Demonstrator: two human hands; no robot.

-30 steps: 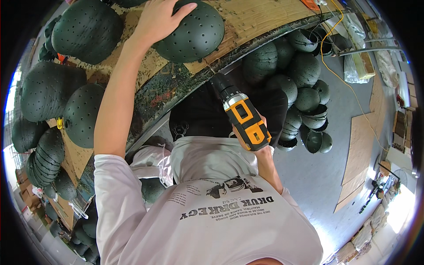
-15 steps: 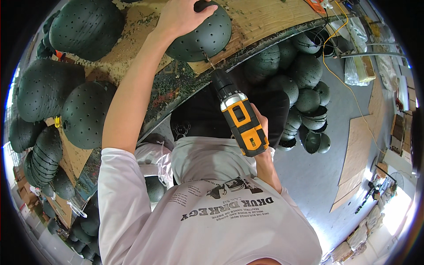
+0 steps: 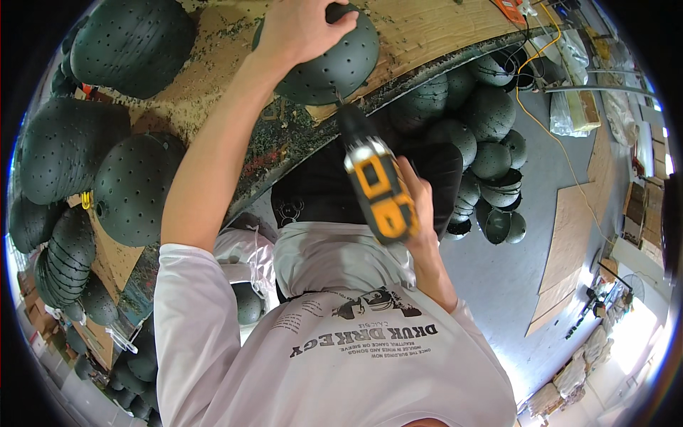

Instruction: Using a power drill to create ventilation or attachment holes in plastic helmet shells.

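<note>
A dark green bowl (image 3: 334,67), domed side up and dotted with small holes, rests on the workbench near its edge. My left hand (image 3: 302,32) lies over its top and grips it, the thumb pointing right; the other fingers are partly hidden. In my right hand (image 3: 418,199) is a yellow and black cordless drill (image 3: 380,188), slightly blurred, held by its handle. The drill's chuck points up toward me-side rim of the bowl, and its bit meets the bowl's lower wall or ends right at it.
Stacks of similar holed bowls (image 3: 135,46) stand on the bench at the left. More bowls (image 3: 491,114) are piled below the bench edge at the right. Dark shavings litter the cardboard-covered workbench (image 3: 420,35). An orange cord (image 3: 544,128) trails down to the floor.
The drill has tilted and shifted slightly left, with its chuck closer to the bowl. My left hand and the bowl sit a little further right and lower in view.
</note>
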